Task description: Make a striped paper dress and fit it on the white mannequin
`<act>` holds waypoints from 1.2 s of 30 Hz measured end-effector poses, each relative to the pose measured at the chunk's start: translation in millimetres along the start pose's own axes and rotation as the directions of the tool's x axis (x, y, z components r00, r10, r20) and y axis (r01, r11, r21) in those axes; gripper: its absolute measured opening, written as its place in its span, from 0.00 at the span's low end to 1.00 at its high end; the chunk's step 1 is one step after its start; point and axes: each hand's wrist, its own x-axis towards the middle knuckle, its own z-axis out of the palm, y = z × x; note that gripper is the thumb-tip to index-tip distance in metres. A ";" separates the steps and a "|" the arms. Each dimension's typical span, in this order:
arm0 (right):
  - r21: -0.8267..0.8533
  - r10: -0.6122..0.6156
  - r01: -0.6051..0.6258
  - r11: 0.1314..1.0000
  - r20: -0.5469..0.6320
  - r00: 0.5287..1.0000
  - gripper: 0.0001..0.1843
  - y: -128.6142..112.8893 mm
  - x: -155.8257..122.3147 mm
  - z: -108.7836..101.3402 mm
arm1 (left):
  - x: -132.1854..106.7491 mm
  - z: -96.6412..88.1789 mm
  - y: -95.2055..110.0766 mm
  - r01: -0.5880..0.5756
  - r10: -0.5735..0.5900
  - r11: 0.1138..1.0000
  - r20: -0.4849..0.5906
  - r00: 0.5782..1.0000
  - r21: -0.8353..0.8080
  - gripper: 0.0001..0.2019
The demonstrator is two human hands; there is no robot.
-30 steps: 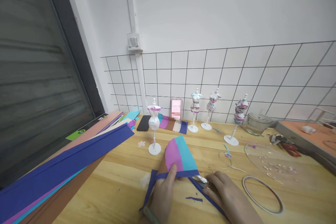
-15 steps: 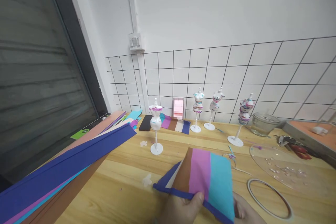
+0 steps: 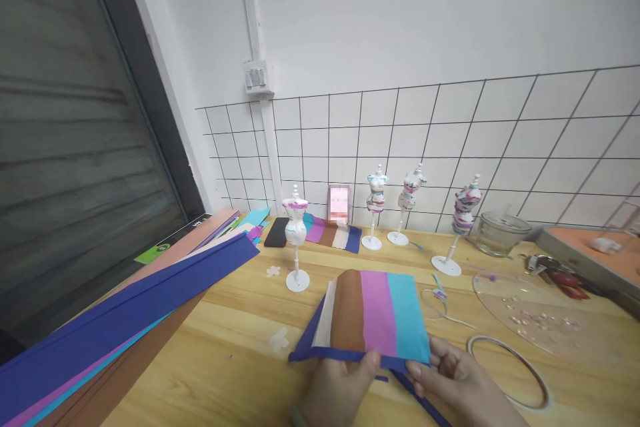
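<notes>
A striped sheet point(image 3: 377, 313), of crepe paper or cloth, is held above the table in both hands. Its bands run cream, brown, purple and light blue, with dark blue along the near edge and at the left end. My left hand point(image 3: 339, 383) pinches the near edge, thumb on top and other fingers hidden beneath. On the lower right corner, my right hand point(image 3: 457, 373) has thumb and fingers closed. A dark blue strip point(image 3: 423, 400) trails down from the near edge between the hands. One white mini dress form point(image 3: 296, 233) stands beyond the sheet.
Folded coloured sheets point(image 3: 165, 290) spread along the left. Behind lie a black phone point(image 3: 277, 232) and another striped piece point(image 3: 333, 235). Decorated dress forms point(image 3: 376, 195) stand near the wall grid. To the right are a ring point(image 3: 520, 373), a clear disc with beads point(image 3: 540, 323) and a glass jar point(image 3: 500, 233).
The striped sheet has turned flatter, its cream band showing more. My right hand has come up and left into view at the lower right corner. A hanging blue strip now shows.
</notes>
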 end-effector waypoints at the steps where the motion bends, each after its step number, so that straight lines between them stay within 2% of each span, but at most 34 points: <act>1: -0.020 0.002 -0.002 1.000 0.009 1.000 0.14 1.1 2.0 -7.2 | 1.9 -0.8 4.2 0.031 -0.031 0.998 -0.001 1.000 -0.052 0.15; 4: -0.053 0.003 -0.002 0.999 0.018 1.000 0.15 0.7 6.1 -28.4 | 9.5 -5.4 13.9 0.118 -0.134 0.970 -0.063 0.989 -0.211 0.12; 6: -0.054 -0.004 0.004 0.999 -0.004 1.000 0.15 -2.1 6.4 -38.6 | 14.6 -8.7 17.3 0.144 -0.168 0.944 -0.056 0.984 -0.298 0.13; 12: 0.025 -0.024 0.026 0.999 -0.078 0.997 0.18 -2.1 6.6 -45.4 | 23.6 -15.7 20.3 0.169 -0.192 0.839 0.009 0.981 -0.517 0.17; 17: 0.089 -0.025 0.036 0.995 -0.124 0.992 0.20 4.0 8.6 -43.5 | 26.2 -18.0 20.1 0.191 -0.197 0.821 0.048 0.979 -0.538 0.19; 21: 0.062 -0.043 0.051 0.997 -0.132 0.990 0.18 -1.0 6.0 -43.7 | 26.4 -19.2 20.4 0.214 -0.208 0.814 0.073 0.975 -0.540 0.20; 25: -0.020 -0.064 0.062 0.998 -0.196 0.978 0.17 -7.5 4.1 -45.9 | 26.5 -19.1 23.1 0.213 -0.208 0.818 0.070 0.976 -0.534 0.20; 31: -0.015 -0.093 0.092 0.996 -0.311 0.946 0.13 -1.6 9.4 -58.8 | 27.5 -18.4 24.0 0.273 -0.257 0.813 0.103 0.961 -0.515 0.16; 36: 0.012 -0.127 0.144 0.990 -0.406 0.905 0.16 7.6 15.3 -69.5 | 24.4 -17.2 20.7 0.279 -0.268 0.846 0.090 0.959 -0.454 0.10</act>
